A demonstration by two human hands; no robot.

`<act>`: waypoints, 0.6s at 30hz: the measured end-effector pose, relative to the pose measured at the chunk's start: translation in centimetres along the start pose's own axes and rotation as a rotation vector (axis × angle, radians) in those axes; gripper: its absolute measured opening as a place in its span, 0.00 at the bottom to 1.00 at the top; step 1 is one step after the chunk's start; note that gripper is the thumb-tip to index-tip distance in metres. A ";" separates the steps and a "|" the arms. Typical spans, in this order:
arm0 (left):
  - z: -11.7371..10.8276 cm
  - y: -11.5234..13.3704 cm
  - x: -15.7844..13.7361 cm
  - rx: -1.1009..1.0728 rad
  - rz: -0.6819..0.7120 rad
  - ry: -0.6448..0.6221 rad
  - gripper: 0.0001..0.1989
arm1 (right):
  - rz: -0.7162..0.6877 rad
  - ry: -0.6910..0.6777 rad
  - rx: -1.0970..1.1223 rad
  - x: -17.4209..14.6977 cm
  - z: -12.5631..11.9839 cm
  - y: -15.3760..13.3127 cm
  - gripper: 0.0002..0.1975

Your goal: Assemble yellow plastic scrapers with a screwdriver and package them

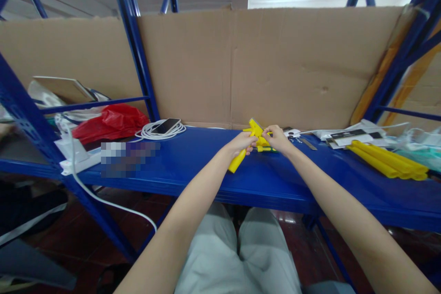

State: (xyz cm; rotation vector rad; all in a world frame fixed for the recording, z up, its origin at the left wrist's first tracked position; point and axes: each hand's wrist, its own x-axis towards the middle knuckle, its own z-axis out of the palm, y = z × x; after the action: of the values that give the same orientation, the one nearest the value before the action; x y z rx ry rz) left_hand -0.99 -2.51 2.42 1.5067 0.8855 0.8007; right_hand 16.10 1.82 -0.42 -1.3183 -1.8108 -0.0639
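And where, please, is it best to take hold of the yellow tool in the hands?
Probably by the handle of the yellow tool, coming from the near left side and wrapping around it: the handle is long and slim, and its free end slants toward the person, below the left hand.

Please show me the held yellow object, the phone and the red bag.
Held yellow object [237, 162], head view: its lower end.
Phone [167, 126], head view: its dark screen.
Red bag [112, 122], head view: its middle.

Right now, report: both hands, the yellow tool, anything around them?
Left hand gripping yellow tool. Right hand at it, grip unclear. Phone off left, yellow pieces off right.
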 end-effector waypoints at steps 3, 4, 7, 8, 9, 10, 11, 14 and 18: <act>0.0 0.2 -0.2 -0.042 -0.022 -0.013 0.06 | 0.008 0.053 0.038 -0.1 0.2 0.2 0.03; -0.1 0.3 -0.2 -0.061 -0.032 -0.020 0.06 | 0.013 0.069 0.056 -0.2 0.3 0.3 0.05; -0.3 0.3 -0.1 -0.118 -0.068 -0.036 0.06 | 0.034 0.092 0.111 -0.3 0.7 0.6 0.13; -0.4 0.2 0.0 -0.135 -0.075 -0.038 0.06 | 0.044 0.097 0.123 -0.4 0.9 0.7 0.15; -0.4 0.1 0.1 -0.151 -0.077 -0.041 0.06 | 0.054 0.103 0.130 -0.4 1.0 0.7 0.16; -0.5 0.0 0.2 -0.167 -0.075 -0.044 0.06 | 0.066 0.110 0.134 -0.4 1.1 0.7 0.16; -0.5 0.0 0.2 -0.184 -0.072 -0.049 0.06 | 0.078 0.115 0.134 -0.4 1.2 0.7 0.16; -0.5 -0.1 0.3 -0.228 -0.062 -0.064 0.07 | 0.101 0.120 0.119 -0.3 1.3 0.5 0.16; -0.2 0.0 0.1 -0.253 -0.071 -0.067 0.08 | 0.081 0.110 0.098 -0.2 1.4 0.7 0.15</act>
State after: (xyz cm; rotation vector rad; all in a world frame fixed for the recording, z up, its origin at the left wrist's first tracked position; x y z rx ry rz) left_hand -1.12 -2.28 2.48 1.2661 0.7539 0.7750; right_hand 15.82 2.69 -1.77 -1.2922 -1.6457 -0.0034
